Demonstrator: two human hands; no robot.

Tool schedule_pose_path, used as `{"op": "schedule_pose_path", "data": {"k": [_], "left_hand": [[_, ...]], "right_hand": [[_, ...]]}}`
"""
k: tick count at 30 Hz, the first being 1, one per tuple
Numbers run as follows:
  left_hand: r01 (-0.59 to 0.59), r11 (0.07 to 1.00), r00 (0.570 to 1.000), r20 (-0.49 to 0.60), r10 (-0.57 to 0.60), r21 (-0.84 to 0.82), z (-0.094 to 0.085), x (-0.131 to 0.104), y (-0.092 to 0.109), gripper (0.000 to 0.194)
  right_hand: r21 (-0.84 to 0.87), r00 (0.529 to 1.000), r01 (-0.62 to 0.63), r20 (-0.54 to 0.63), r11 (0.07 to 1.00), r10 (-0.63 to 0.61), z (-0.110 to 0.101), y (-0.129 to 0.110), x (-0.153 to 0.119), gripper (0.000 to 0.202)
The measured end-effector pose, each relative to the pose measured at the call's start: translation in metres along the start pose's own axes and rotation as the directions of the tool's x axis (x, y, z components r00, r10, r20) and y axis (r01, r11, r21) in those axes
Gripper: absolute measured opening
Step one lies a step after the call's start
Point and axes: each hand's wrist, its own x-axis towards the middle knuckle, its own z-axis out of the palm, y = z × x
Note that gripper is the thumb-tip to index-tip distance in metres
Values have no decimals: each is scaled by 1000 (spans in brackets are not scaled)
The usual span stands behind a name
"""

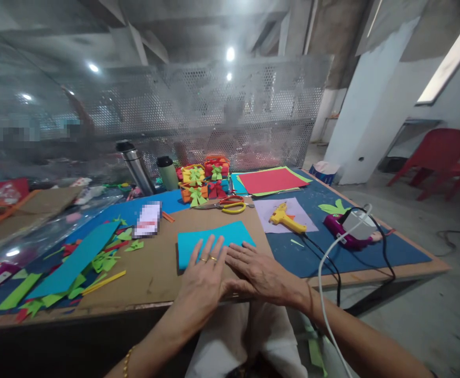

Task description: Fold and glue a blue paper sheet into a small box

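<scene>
At the far edge of the table, a steel vacuum flask and a green tumbler stand upright with their lids on, so their contents cannot be seen. Beside them sits a cluster of small paper gift boxes in yellow, orange and red, each closed and topped with a green or red bow.

Nearer the camera, a sheet of turquoise paper lies flat on a brown cardboard mat in the middle of the table. The left hand rests palm down with fingers spread and flat, their tips pressing on the sheet's near edge; two rings show on them. The right hand lies just beside it, fingers extended and slightly fanned, touching the sheet's near right corner. Neither hand grips anything; both are laid out flat, and the thumbs meet between them.

Behind the sheet lie scissors with yellow handles. To the right, a yellow glue gun rests on a pale lilac sheet, and a purple glue gun lies further right with cords trailing off the table edge. A stack of red and green paper sits at the back. A long blue strip and green paper scraps are scattered to the left.
</scene>
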Motion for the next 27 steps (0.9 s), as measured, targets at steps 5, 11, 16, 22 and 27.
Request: {"op": "schedule_pose_path", "data": {"k": [5,11,16,22,27], "left_hand": [[47,994,993,112,-36,-96,5,-2,7,84],[71,987,969,244,-35,-141,-18,-23,-15,91],[168,986,964,212,-159,-23,-33,-56,-42,88],[160,984,986,-28,-163,-77,-49,-36,-15,68],[70,976,997,-7,-73,-206,-33,-4,29,60]], "right_hand": [[-41,999,28,-38,999,-29,3,0,-3,70],[-121,994,72,-72,990,-82,9,8,-7,61],[-132,993,90,-66,987,-99,9,9,-9,63],[-112,994,82,-65,990,-90,8,9,-9,63],[-103,995,82,-53,991,-88,8,11,-9,64]]}}
